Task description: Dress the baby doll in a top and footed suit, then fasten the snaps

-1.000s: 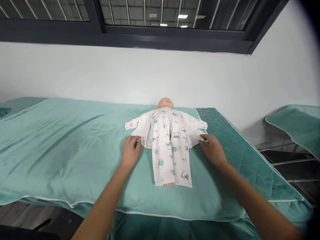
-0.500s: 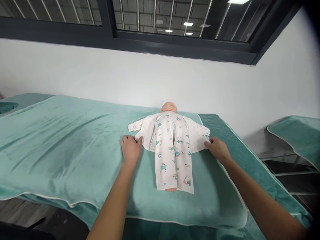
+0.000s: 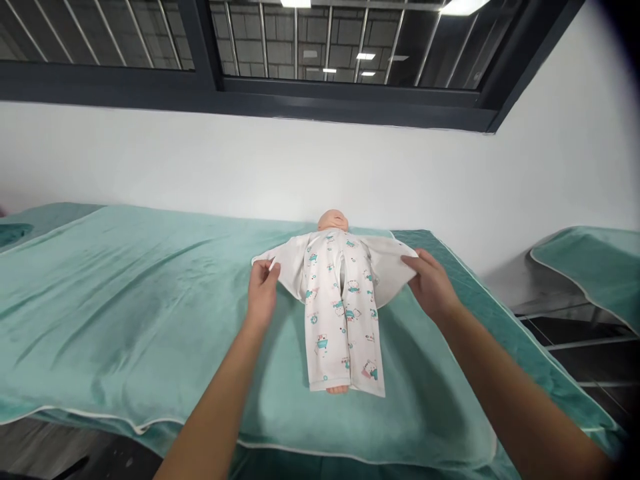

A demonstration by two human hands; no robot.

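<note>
A baby doll [image 3: 333,219] lies on its back on the green blanket [image 3: 165,320], head toward the wall. White printed baby trousers [image 3: 345,333] cover its front from the chest down, and its toes show below the hems. Beneath them a white baby shirt [image 3: 393,267] is spread out to both sides. My left hand [image 3: 263,290] pinches the shirt's left edge, and my right hand [image 3: 431,283] pinches its right edge. Both edges are lifted off the blanket. The doll's arms and body are hidden by the clothes.
A white wall [image 3: 200,167] stands right behind the bed, below a dark-framed window [image 3: 350,103] with metal bars outside. At the right, past a gap, is another green-covered surface [image 3: 590,267]. The blanket's white-trimmed front edge hangs near me.
Both hands have closed on the shirt's side edges and raised them off the blanket, partly covering the sleeves. The camera view has shifted slightly.
</note>
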